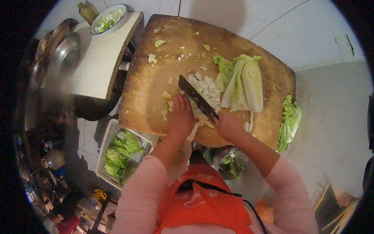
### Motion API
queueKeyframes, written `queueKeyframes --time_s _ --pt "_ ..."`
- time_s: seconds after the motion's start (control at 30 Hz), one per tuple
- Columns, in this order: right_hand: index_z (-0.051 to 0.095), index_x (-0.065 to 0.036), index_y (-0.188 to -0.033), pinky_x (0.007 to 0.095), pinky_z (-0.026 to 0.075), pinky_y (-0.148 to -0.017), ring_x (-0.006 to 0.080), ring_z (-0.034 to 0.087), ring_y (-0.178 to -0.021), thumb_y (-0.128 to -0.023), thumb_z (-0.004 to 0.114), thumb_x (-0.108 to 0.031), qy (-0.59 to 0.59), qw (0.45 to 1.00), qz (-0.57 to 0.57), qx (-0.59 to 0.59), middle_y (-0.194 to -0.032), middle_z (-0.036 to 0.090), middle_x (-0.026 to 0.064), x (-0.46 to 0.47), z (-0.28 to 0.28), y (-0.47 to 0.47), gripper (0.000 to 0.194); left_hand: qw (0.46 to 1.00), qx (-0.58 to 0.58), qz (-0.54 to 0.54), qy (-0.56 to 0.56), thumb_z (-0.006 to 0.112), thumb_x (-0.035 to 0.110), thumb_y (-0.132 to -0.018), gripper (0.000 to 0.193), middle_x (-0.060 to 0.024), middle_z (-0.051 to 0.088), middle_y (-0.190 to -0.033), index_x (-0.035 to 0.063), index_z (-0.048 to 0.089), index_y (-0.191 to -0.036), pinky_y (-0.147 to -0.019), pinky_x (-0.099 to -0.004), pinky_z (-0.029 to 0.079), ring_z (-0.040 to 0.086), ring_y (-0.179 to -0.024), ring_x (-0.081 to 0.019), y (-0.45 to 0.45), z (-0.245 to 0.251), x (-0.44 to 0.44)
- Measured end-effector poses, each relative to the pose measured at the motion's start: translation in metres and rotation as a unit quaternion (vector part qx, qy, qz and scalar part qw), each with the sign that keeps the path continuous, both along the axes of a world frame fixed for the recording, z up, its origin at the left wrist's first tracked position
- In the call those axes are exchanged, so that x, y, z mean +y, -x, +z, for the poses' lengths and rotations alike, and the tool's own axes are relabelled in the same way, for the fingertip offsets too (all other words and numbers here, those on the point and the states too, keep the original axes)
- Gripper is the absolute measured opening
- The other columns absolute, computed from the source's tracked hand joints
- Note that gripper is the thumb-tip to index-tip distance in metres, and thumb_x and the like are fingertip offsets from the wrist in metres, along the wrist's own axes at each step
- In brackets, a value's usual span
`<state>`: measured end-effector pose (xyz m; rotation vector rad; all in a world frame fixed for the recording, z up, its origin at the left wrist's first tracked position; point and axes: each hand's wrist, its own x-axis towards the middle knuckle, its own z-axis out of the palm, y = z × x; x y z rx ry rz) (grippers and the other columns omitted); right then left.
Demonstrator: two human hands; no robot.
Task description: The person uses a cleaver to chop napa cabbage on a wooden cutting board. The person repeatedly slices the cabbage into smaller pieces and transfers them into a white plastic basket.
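Observation:
My right hand point(229, 124) grips the handle of a dark-bladed cleaver point(198, 98), which slants up and left across a wooden cutting board point(146, 84). Just left of the blade, my left hand point(181, 114) presses down on napa cabbage leaves, mostly hidden under the palm and fingers. Diced white cabbage pieces point(206, 87) lie heaped along the blade's far right side. Beyond them rests a large cut section of napa cabbage point(247, 83), with a loose green leaf point(224, 68) beside it. Small scraps are scattered over the board's far half.
A bowl of chopped greens point(109, 22) stands on a white side table point(95, 63), near a metal basin point(65, 52). Lettuce-like leaves fill part of a plastic basket point(104, 146) below. More cabbage point(289, 122) lies at the board's right edge; a plastic bag point(232, 163) holds trimmings.

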<state>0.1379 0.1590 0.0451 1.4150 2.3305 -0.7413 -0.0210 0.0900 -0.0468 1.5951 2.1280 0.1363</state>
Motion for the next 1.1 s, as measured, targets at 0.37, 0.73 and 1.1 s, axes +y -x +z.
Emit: queueKeyframes --time_s 0.37,0.73,1.1 --pt "0.063 -0.001 -0.095 0.0512 0.046 -0.068 0.0439 0.061 -0.076 -0.095 0.055 -0.028 -0.079 0.987 -0.058 0.128 -0.08 0.064 0.0242 0.003 -0.053 -0.018 0.028 0.996 -0.056 0.003 -0.067 0.083 0.038 -0.07 0.114 -0.0292 0.019 -0.154 -0.0075 0.015 -0.148 -0.113 -0.0473 0.029 0.024 -0.141 -0.0444 0.009 0.008 -0.008" --pt "0.06 0.0 -0.097 0.0519 0.047 -0.065 0.046 0.061 -0.074 -0.096 0.052 -0.03 0.016 0.995 -0.068 0.071 -0.081 0.063 0.0262 -0.036 0.033 -0.034 0.031 0.931 -0.08 -0.131 -0.332 0.07 0.012 -0.069 0.036 -0.015 0.057 -0.112 0.0014 0.059 -0.102 -0.09 -0.0417 0.048 0.053 -0.108 -0.0346 0.02 -0.013 -0.047" --pt "0.056 0.002 -0.101 0.0559 0.05 -0.07 0.0463 0.064 -0.08 -0.095 0.053 -0.031 -0.001 1.0 -0.013 0.015 -0.082 0.064 0.03 -0.025 0.013 -0.015 0.034 0.94 -0.111 -0.09 -0.309 0.072 0.01 -0.066 0.037 -0.0138 0.057 -0.11 0.0065 0.061 -0.101 -0.095 -0.0448 0.047 0.05 -0.115 -0.0366 0.01 -0.041 -0.049"
